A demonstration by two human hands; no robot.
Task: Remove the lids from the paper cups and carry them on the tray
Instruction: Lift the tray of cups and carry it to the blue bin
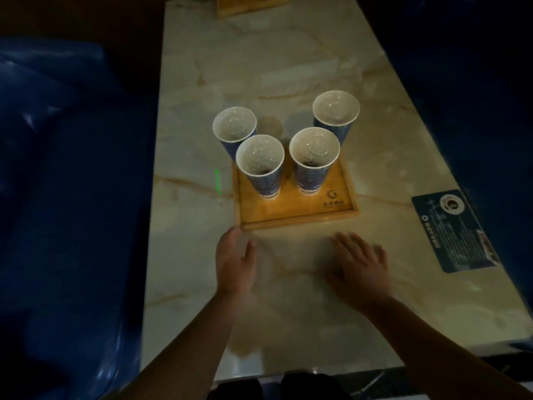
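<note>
Four lidded paper cups (305, 166); one wooden tray (297, 216) near; second wooden tray (251, 8) far; one blue card (455, 232) right; two hands (235, 261).

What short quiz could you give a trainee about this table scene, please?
1. How many cups stand in view?
2. True or false: the left hand holds a cup.
3. What lies near the right edge of the table? A. a blue card B. a spoon C. a bottle
Key: 1. four; 2. false, it is open and holds nothing, near the tray; 3. A.
</note>
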